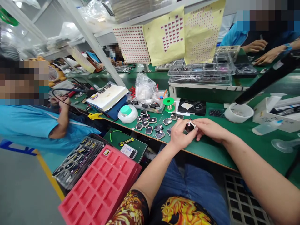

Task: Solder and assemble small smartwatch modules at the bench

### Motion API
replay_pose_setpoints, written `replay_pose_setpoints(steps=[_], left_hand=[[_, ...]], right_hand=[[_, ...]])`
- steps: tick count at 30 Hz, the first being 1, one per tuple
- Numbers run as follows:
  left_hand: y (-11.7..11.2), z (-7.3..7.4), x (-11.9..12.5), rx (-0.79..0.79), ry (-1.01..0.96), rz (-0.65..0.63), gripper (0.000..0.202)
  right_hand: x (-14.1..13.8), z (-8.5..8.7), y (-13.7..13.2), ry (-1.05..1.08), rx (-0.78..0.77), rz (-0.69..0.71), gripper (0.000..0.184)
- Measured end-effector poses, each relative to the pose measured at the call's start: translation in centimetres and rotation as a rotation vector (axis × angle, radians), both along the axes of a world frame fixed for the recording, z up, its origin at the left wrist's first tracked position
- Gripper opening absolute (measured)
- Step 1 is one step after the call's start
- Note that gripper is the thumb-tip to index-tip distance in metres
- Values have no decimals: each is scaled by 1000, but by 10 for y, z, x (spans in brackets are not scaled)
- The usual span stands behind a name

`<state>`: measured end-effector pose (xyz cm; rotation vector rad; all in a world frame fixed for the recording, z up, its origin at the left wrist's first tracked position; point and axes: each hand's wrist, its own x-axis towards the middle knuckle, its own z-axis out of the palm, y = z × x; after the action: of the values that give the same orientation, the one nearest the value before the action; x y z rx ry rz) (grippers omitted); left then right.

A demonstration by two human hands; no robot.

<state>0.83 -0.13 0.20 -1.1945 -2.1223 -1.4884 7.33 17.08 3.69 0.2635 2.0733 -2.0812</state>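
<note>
Bench work as I follow it from a distance through the head camera; landmark, the green spool of solder wire (169, 104). Just below and to the right of the spool, one small dark casing (189, 126) with a red-and-white face sits pinched from both sides by the left hand (180, 136) and the right hand (208, 129). The hands are together and clamped on it by their fingertips, above the green mat of the bench (211, 153). Just below and to the left of the spool lie about thirteen loose casings (158, 127) of similar shape, with a thin wire among them. As far as I can tell, the count stands at one casing in the hands, about thirteen loose, and more racked in one clear tray (97, 147) well to the left of the spool, too small for me to count. Beside that tray sits one red compartment tray (127, 162). Left of the spool is one roll of tape (127, 114); right of it, one white bowl (239, 114). Behind the spool hang three sheets dotted with red parts (165, 36), above a three-tier stack of clear trays (201, 70). One co-worker's blue sleeve (28, 125) shows well to the left of the spool, and another co-worker's hand (255, 46) well behind and to the right of it
</note>
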Motion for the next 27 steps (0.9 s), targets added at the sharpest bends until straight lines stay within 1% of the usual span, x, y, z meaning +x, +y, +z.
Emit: replay_pose_setpoints(steps=[4,9,14,21,27], left_hand=[[0,-3,0,-2,1,19,18],[-1,-8,-3,23,28,8,20],[-1,-9,-3,14,14,4,22],[-2,-9,-2,-9,22,-2,21],[-3,-10,-3,-23,36,-1,21]], right_hand=[[0,-2,-1,7,-2,-3,65],[-2,-7,0,23,19,-17,61],[-3,-12,1,30,11,-14,52],[-2,-13,2,40,23,-11,31],[-2,-12,1,37,23,-9,27]])
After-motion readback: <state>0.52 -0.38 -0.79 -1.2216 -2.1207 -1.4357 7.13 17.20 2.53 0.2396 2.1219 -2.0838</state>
